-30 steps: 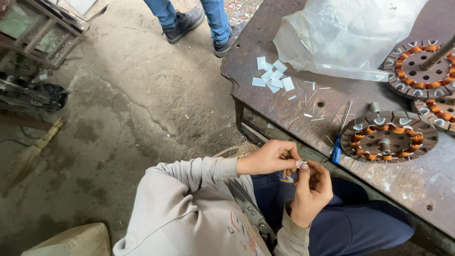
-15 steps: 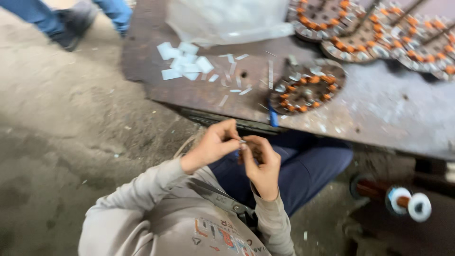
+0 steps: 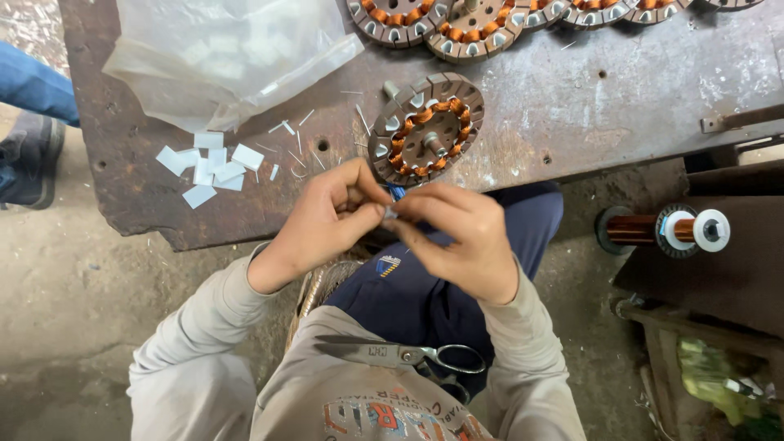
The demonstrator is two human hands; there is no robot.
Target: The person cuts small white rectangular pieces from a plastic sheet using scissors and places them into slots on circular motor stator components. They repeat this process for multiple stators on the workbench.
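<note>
My left hand and my right hand meet over my lap, just in front of the metal table edge. Together they pinch a small white paper piece between thumbs and fingertips. Directly beyond my hands a round motor stator with orange copper windings lies on the rusty table. A pair of scissors rests on my lap, blades pointing left. Part of a blue-handled tool shows behind my fingers.
Several cut white paper slips lie on the table's left, beside a crumpled clear plastic bag. More wound stators line the far edge. A copper wire spool sits at the right. Another person's blue-trousered leg and shoe stand at the left.
The view has swung and closed in on my hands, with the table now across the top. My hands stay together on the small piece throughout.
</note>
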